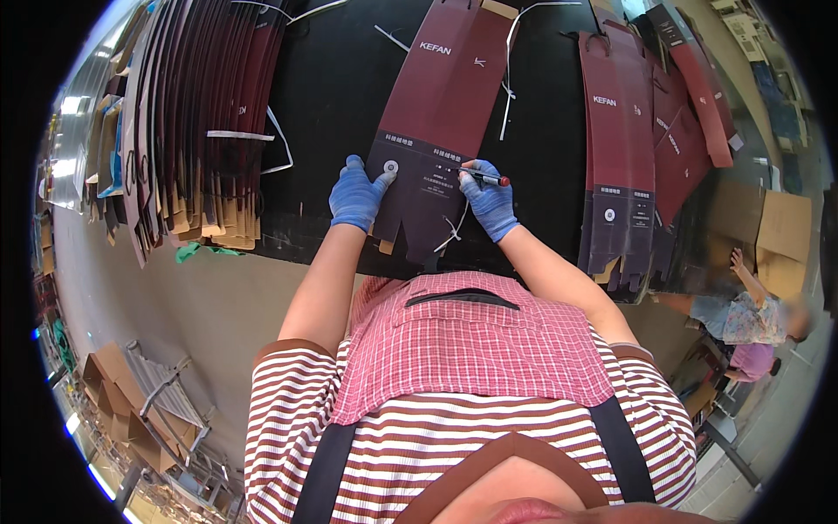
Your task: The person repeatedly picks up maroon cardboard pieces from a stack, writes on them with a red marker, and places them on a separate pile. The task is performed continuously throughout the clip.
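Grips red-ended marker pen [489, 179] in right hand [491, 204], centre of frame, slanted over flattened maroon-and-black carton [447, 92], apparently for fine control. Rests left hand [355, 197], fingers apart, thumb at carton's left edge, presumably steadying it. Has carton between both hands, running to upper centre on black bench [546, 113].

I see the left hand [355, 196], gloved in close-fitting blue fabric, palm down just left of the frame's centre, its fingers pointing up and its thumb angled away to the right. The bare left forearm [325, 281] rises steeply to it from lower left. My right hand [491, 203], gloved alike, sits right of centre, thumb and forefinger drawn together; its curled lower fingers I can't make out well. The bare right forearm [559, 272] slants up and leftward to the wrist.
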Demonstrator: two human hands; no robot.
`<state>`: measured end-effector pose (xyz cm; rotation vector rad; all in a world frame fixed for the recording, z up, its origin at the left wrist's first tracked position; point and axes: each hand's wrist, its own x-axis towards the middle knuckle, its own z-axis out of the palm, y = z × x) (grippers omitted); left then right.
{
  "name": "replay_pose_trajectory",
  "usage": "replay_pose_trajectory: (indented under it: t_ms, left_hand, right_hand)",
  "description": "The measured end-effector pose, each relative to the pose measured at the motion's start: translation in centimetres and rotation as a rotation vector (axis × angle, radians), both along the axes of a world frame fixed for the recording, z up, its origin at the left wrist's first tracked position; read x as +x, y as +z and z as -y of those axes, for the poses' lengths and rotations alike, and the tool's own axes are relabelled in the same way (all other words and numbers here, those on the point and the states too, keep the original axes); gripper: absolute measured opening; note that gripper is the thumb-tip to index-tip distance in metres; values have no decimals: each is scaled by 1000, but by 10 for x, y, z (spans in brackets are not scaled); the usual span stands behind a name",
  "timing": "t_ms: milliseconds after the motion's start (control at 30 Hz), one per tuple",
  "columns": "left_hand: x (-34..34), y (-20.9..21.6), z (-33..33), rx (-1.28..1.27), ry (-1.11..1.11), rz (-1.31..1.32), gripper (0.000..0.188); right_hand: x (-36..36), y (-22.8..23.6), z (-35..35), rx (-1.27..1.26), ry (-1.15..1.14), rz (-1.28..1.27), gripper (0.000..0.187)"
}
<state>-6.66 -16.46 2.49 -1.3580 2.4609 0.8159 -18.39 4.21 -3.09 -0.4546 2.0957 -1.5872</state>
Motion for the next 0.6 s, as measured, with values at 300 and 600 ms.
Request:
replay_pose_trajectory:
  t_ms: [300, 600]
  left_hand:
    - [0, 0, 1, 0, 10, 6, 69]
    - [8, -6, 3, -16, -33, -80, 70]
  right_hand:
    - [1, 10, 5, 50, 45, -44, 16]
    - [1, 18, 0, -69, -134, 39, 10]
